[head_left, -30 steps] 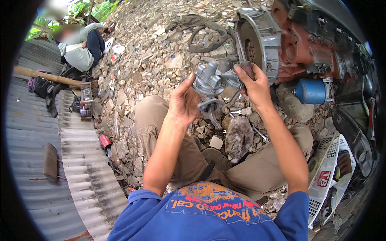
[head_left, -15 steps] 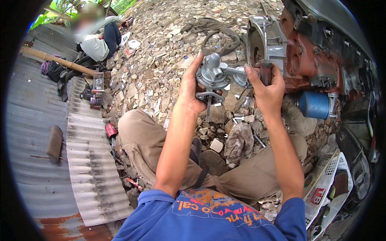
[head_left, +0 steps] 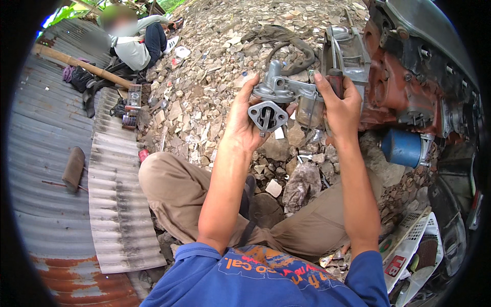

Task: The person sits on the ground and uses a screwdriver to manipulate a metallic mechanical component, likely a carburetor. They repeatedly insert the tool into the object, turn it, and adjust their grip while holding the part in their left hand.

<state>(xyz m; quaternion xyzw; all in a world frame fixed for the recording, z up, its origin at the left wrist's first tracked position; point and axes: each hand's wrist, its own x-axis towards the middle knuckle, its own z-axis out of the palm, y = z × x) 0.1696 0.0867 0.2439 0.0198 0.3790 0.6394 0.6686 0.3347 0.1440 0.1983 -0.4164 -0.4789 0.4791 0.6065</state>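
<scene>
Held up in front of me is a grey metal fuel pump (head_left: 273,92) with a clear bowl (head_left: 309,111) under its right end. My left hand (head_left: 241,118) grips the pump's left side, thumb up along the body. The diamond-shaped mounting flange (head_left: 267,118) faces me, and a lever shows through its opening. My right hand (head_left: 338,110) is closed around a screwdriver (head_left: 335,82) with a dark red and black handle, its shaft pointing away from me. The right thumb rests by the pump's right end; the other fingers are partly hidden.
On the right stand a reddish-brown engine block (head_left: 391,77), a blue filter canister (head_left: 401,148) and a white plastic basket (head_left: 409,250). A cloth (head_left: 303,187) and a wrench (head_left: 305,157) lie on the rubble before me. Corrugated sheets (head_left: 117,204) lie left. Another person (head_left: 135,48) sits far left.
The pump has tilted so its mounting flange now faces me and the clear bowl shows. My right hand with the screwdriver has shifted slightly up. The view has swung a little.
</scene>
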